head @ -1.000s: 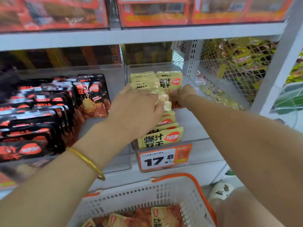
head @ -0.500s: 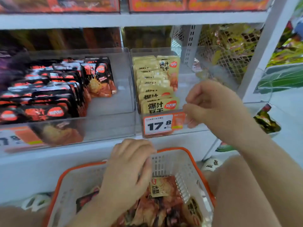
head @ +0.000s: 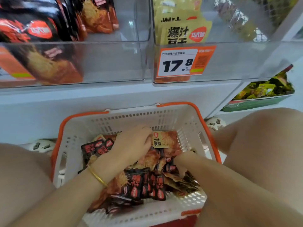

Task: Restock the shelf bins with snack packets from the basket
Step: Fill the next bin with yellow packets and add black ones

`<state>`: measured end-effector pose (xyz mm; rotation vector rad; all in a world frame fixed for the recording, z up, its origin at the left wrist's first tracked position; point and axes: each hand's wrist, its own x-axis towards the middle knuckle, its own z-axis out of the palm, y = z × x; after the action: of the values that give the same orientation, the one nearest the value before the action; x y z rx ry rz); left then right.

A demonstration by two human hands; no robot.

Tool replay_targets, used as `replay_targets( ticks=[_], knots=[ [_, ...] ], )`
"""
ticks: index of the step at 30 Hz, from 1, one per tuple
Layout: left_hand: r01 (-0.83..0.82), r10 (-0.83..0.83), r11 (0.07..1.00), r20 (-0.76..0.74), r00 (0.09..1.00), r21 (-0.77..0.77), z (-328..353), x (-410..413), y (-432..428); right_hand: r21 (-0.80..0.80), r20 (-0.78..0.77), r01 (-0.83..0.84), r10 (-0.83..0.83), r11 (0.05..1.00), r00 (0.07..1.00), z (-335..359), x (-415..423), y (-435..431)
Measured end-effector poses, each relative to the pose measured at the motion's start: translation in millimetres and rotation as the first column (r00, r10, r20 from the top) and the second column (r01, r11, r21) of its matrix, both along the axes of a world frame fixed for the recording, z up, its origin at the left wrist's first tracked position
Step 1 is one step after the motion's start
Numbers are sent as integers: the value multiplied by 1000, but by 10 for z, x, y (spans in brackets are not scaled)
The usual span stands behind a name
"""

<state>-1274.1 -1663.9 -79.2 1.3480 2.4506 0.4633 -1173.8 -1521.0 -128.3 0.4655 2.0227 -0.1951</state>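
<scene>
Orange-rimmed white plastic, the basket (head: 131, 118) sits at six o'clock in the frame between a crouching person's bare knees, heaped with snack packets. Most are black-and-red packets (head: 141, 184), glossy and lying askew. One yellow-labelled packet (head: 164, 140), orange-brown with black characters on its yellow corner, lies on top of the heap toward the basket's twelve o'clock side.

The left hand (head: 132, 145), a gold bangle (head: 97, 176) on its wrist, enters from seven o'clock, knuckles up, fingers curled down round the yellow-labelled packet's nine o'clock edge. The right hand (head: 183, 161) enters from four o'clock and is sunk into the heap at the basket's three o'clock side. Its fingers are hidden among the packets, so its hold cannot be told.

At twelve o'clock, a white shelf edge (head: 114, 95) carries two clear bins side by side. The left bin (head: 106, 63), at eleven o'clock, holds upright black packets (head: 32, 30). The right bin (head: 246, 59), at one o'clock, holds a row of yellow packets (head: 183, 33) behind an orange price tag (head: 178, 63) reading 17.8. At three o'clock a green tray (head: 255, 104) holds green-wrapped packets. A pale shoe (head: 42, 145) shows at the basket's nine o'clock, a second shoe (head: 214, 122) at its two o'clock.
</scene>
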Motion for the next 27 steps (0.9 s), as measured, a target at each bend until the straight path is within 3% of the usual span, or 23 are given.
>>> replay_targets(
  ticks=[4, 6, 10, 13, 15, 17, 18, 19, 22, 23, 25, 27],
  knots=[
    [22, -22, 1000, 28, 999, -16, -32, 25, -4, -36, 100, 89, -85, 995, 991, -314, 38, 20],
    [39, -38, 999, 21, 999, -21, -41, 35, -8, -56, 39, 326, -325, 944, 945, -214, -72, 46],
    [38, -34, 997, 57, 998, -71, -50, 18, 15, -256, -100, 418, -454, 871, 885, 247, -483, 207],
    [65, -30, 980, 187, 982, -187, -15, 34, 40, -467, -59, 552, -647, 691, 760, 505, -667, 287],
    [88, -50, 967, 162, 986, -239, 22, 81, 44, -587, 8, 620, -762, 520, 647, 645, -690, 328],
    [48, -42, 993, 58, 997, -104, 62, 92, 40, -657, 92, 663, -835, 359, 543, 743, -677, 361],
    [3, -3, 1000, 55, 998, 1, 97, 67, 36, -663, 101, 667, -843, 339, 529, 791, -663, 354],
    [-67, 59, 994, 97, 993, 82, 159, 27, 31, -667, 78, 658, -847, 348, 526, 826, -644, 353],
    [-303, 242, 937, 303, 922, 174, 370, -132, 9, -641, -196, 528, -784, 557, 589, 965, -562, 393],
    [-352, 270, 915, 350, 897, 197, 447, -166, 2, -655, -237, 488, -769, 577, 593, 1029, -529, 398],
    [-395, 280, 886, 399, 873, 243, 609, -191, 0, -728, -189, 448, -780, 519, 597, 1176, -452, 398],
    [-417, 256, 864, 465, 848, 284, 793, -179, 7, -787, -157, 368, -737, 496, 657, 1337, -353, 368]
  ],
)
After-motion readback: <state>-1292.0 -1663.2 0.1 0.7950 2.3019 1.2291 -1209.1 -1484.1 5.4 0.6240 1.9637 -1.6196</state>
